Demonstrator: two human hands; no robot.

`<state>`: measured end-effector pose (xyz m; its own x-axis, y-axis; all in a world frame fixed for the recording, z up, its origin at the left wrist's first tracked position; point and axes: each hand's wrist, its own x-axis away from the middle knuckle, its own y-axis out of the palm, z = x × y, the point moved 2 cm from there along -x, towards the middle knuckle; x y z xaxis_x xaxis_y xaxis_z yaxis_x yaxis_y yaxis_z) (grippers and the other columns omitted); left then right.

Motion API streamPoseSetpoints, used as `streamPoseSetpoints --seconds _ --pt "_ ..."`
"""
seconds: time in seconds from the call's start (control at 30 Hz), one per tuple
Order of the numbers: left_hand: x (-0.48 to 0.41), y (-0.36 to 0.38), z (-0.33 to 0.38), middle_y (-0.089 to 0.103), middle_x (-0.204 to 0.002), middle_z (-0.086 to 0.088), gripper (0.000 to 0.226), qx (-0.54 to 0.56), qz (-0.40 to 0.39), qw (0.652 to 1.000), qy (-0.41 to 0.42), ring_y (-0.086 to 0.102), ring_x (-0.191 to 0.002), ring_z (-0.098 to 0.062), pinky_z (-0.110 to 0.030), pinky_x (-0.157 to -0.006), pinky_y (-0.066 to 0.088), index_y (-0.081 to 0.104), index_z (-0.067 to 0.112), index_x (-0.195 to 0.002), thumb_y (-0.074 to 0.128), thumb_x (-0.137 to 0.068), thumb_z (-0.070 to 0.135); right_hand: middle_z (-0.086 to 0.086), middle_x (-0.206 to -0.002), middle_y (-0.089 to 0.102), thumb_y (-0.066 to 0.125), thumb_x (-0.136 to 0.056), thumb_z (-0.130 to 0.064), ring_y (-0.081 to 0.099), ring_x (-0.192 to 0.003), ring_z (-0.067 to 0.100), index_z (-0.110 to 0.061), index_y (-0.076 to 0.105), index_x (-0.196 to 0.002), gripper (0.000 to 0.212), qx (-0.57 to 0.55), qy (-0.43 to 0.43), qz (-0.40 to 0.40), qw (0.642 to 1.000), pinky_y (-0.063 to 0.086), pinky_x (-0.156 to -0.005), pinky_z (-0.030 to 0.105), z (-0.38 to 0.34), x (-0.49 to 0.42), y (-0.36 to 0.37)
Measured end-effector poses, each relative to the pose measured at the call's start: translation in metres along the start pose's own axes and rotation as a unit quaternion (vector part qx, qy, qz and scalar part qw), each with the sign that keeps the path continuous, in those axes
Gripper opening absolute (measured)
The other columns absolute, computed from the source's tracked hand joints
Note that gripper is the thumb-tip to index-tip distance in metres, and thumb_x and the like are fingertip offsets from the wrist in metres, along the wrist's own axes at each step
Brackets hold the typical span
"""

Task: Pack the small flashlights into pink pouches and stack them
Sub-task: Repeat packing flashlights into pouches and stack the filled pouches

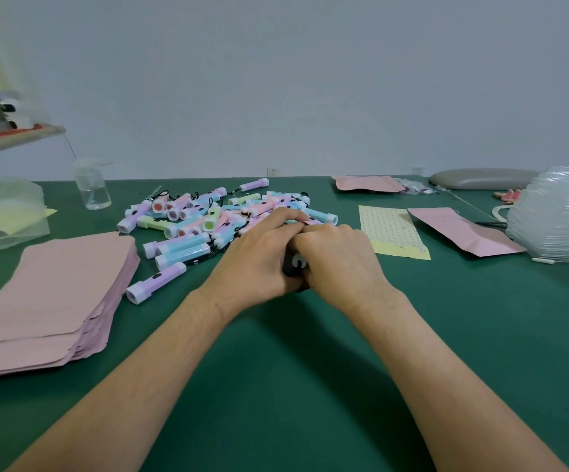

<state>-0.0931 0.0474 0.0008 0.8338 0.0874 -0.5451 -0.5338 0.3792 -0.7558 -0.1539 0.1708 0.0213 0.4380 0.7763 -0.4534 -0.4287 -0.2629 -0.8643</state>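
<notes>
Dark green counter (276, 386) fills the lower frame. Thick stack of flat pink paper pouches (48, 301) at left edge. Heap of small pastel plastic flashlights (208, 212) at upper centre, just beyond both hands. Left hand (255, 260) and right hand (341, 264) meet at centre, fingers curled together round a small dark object with a white mark (293, 267); mostly hidden, identity unclear. One lilac flashlight (155, 282) lies apart, lower left of the heap, long axis running lower left to upper right, nearer the left hand. Judgement: the pouch stack also falls to the left hand.
</notes>
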Motion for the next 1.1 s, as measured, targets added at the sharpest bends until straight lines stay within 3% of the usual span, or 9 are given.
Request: streamPoseSetpoints --seconds 0.13,0.23,0.3,0.4,0.57,0.77,0.97,1.1 --pt "0.001 -0.001 0.003 0.046 -0.140 0.024 0.069 -0.031 -0.026 0.999 0.004 0.054 -0.122 -0.007 -0.044 -0.086 0.057 0.065 0.025 -0.131 0.088 -0.066 0.031 0.003 -0.112 0.065 0.061 -0.091 -0.013 0.048 -0.073 0.027 -0.022 0.060 -0.122 0.032 -0.019 -0.028 -0.057 0.998 0.030 -0.059 0.033 0.002 0.005 -0.002" --pt "-0.001 -0.002 0.003 0.046 -0.142 0.022 0.064 -0.057 -0.036 0.998 0.016 0.055 -0.123 -0.010 -0.043 -0.082 0.057 0.064 0.026 -0.131 0.084 -0.070 0.029 0.003 -0.103 0.063 0.057 -0.086 -0.019 0.042 -0.065 0.024 -0.019 0.059 -0.109 0.023 -0.069 -0.040 -0.102 0.992 0.031 -0.056 0.031 0.004 0.011 -0.003" --pt "-0.002 -0.002 0.001 0.045 -0.143 0.022 0.059 -0.065 -0.038 0.997 0.014 0.056 -0.122 -0.010 -0.044 -0.082 0.058 0.063 0.026 -0.132 0.079 -0.075 0.028 0.003 -0.104 0.064 0.052 -0.087 -0.023 0.047 -0.072 0.027 -0.019 0.057 -0.103 0.017 -0.098 -0.043 -0.113 0.988 0.035 -0.061 0.033 0.005 0.012 -0.003" --pt "-0.002 -0.001 0.000 0.043 -0.144 0.021 0.058 -0.083 -0.042 0.996 0.015 0.056 -0.121 -0.011 -0.045 -0.082 0.058 0.062 0.024 -0.134 0.073 -0.077 0.024 0.000 -0.116 0.063 0.045 -0.097 -0.029 0.049 -0.081 0.025 -0.024 0.060 -0.110 0.020 -0.154 -0.045 -0.108 0.981 0.037 -0.068 0.034 0.008 0.011 -0.004" --pt "-0.002 -0.002 0.004 0.044 -0.141 0.023 0.067 -0.069 -0.039 0.997 0.013 0.058 -0.118 -0.011 -0.044 -0.081 0.058 0.063 0.026 -0.132 0.083 -0.068 0.034 0.000 -0.110 0.065 0.052 -0.100 -0.025 0.059 -0.094 0.028 -0.033 0.069 -0.108 0.020 -0.196 -0.036 -0.116 0.973 0.043 -0.070 0.032 0.015 0.009 -0.006" --pt "0.000 -0.005 0.011 0.045 -0.138 0.026 0.069 -0.045 -0.023 0.998 0.026 0.057 -0.115 -0.009 -0.044 -0.080 0.058 0.065 0.026 -0.129 0.087 -0.064 0.031 -0.003 -0.092 0.063 0.059 -0.093 -0.021 0.047 -0.075 0.025 -0.029 0.068 -0.110 0.021 -0.101 -0.002 -0.036 0.994 0.034 -0.061 0.031 0.009 0.007 -0.012" --pt "0.000 -0.007 0.009 0.044 -0.136 0.028 0.064 -0.039 -0.025 0.999 0.009 0.059 -0.109 -0.008 -0.043 -0.077 0.058 0.067 0.027 -0.127 0.078 -0.064 0.032 -0.005 -0.098 0.068 0.053 -0.086 -0.014 0.048 -0.076 0.024 -0.027 0.069 -0.102 0.027 -0.161 -0.019 -0.038 0.986 0.032 -0.059 0.030 0.008 0.010 -0.017" --pt "0.000 -0.009 0.009 0.044 -0.139 0.025 0.068 -0.057 -0.029 0.998 0.009 0.059 -0.112 -0.009 -0.043 -0.077 0.058 0.065 0.028 -0.128 0.062 -0.061 0.045 -0.007 -0.092 0.051 0.054 -0.088 -0.012 0.039 -0.063 0.014 -0.032 0.057 -0.089 0.020 -0.188 -0.030 -0.077 0.979 0.024 -0.052 0.027 0.004 0.012 -0.019"
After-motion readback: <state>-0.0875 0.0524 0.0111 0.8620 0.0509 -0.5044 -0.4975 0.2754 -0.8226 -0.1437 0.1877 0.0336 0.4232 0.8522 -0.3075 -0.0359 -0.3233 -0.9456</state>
